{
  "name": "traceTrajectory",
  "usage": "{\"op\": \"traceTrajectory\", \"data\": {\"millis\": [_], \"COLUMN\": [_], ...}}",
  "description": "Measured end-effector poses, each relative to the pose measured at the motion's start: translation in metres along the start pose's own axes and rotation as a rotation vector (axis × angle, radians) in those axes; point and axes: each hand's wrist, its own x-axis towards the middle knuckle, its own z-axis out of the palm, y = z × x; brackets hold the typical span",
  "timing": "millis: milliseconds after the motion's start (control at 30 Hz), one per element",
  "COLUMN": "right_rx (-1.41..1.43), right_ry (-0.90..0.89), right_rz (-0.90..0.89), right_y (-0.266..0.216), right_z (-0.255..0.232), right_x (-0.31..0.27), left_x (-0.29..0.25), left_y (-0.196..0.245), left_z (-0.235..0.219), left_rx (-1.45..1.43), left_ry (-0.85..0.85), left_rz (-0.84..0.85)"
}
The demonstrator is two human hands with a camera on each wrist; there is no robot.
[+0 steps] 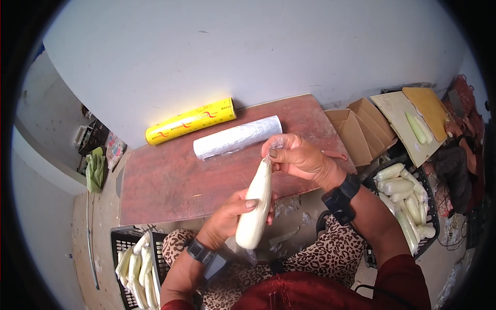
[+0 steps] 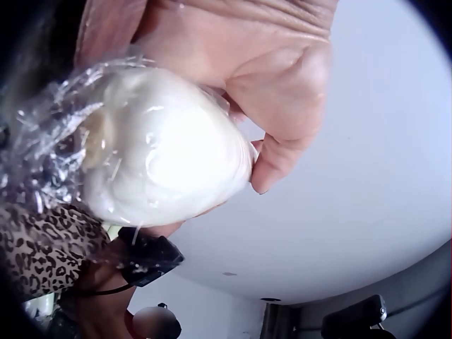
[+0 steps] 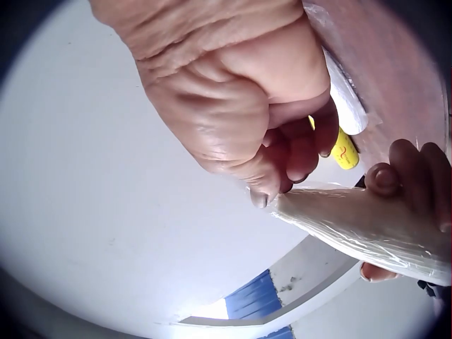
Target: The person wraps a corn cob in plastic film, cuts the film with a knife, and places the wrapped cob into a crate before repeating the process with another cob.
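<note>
One film-wrapped vegetable [image 1: 257, 214], held at table [image 1: 170, 186] edge; left hand [image 1: 231, 213] curled round body, seemingly for support; right hand [image 1: 302, 159] pinching film [image 1: 267, 158] at narrow end, likely keeping it gathered; white roll [image 1: 237, 137] nearby

A plain, pale wall [image 1: 248, 57] rises behind a scuffed reddish-brown table [image 1: 155, 183], which stands on a dull beige floor [image 1: 107, 219]. In the right wrist view, a bright patch of light [image 3: 212, 310] shows beside a blue panel [image 3: 253, 298].
</note>
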Motion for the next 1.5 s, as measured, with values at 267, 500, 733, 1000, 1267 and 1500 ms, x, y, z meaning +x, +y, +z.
{"op": "traceTrajectory", "data": {"millis": [267, 500, 733, 1000, 1267, 1500], "right_rx": [-0.127, -0.220, -0.322, -0.451, -0.300, -0.330], "right_ry": [0.131, 0.226, 0.278, 0.333, 0.481, 0.426], "right_rz": [-0.085, -0.190, -0.268, -0.299, -0.331, -0.030], "right_y": [0.008, -0.001, -0.006, -0.009, -0.011, -0.031], "right_z": [0.006, 0.005, 0.007, 0.005, -0.008, -0.011], "right_x": [0.006, 0.007, 0.010, 0.011, 0.014, -0.004], "left_x": [0.005, 0.006, 0.007, 0.005, 0.001, -0.001], "left_y": [-0.003, -0.003, -0.002, -0.001, 0.004, 0.006], "left_z": [0.002, 0.002, 0.004, 0.004, 0.003, 0.009], "left_rx": [0.052, 0.100, 0.125, 0.117, 0.037, 0.269], "left_ry": [0.027, 0.073, 0.098, 0.052, 0.081, 0.315], "left_rz": [0.069, 0.072, 0.008, -0.005, 0.083, 0.222]}}
